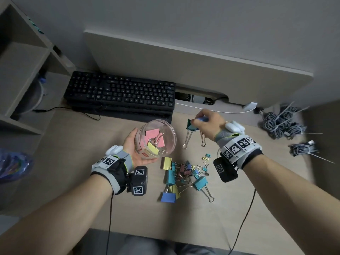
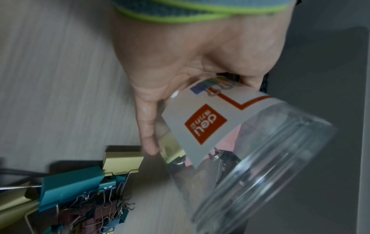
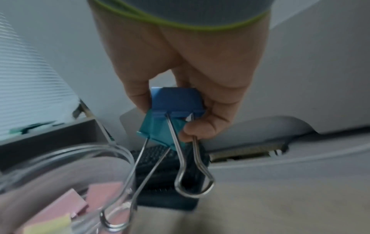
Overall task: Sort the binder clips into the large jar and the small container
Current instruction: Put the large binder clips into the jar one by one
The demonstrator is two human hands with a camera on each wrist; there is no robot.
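My left hand (image 1: 135, 146) grips a clear large jar (image 1: 159, 133), tilted with its mouth toward the right. Pink clips (image 1: 155, 138) and a yellow clip (image 1: 153, 148) lie inside. In the left wrist view the left hand (image 2: 198, 102) wraps the labelled jar (image 2: 250, 158). My right hand (image 1: 197, 122) is raised just right of the jar and pinches two large clips together, a blue clip (image 3: 176, 101) and a teal clip (image 3: 158, 129). Their wire handles hang down beside the jar rim (image 3: 120, 152). A pile of mixed binder clips (image 1: 184, 173) lies on the desk between my wrists.
A black keyboard (image 1: 119, 92) sits behind the jar. Bundled grey cables (image 1: 283, 122) and a white charger (image 1: 249, 106) lie at the back right. A shelf unit (image 1: 24, 70) stands to the left, with a plastic bag (image 1: 12, 164) below it.
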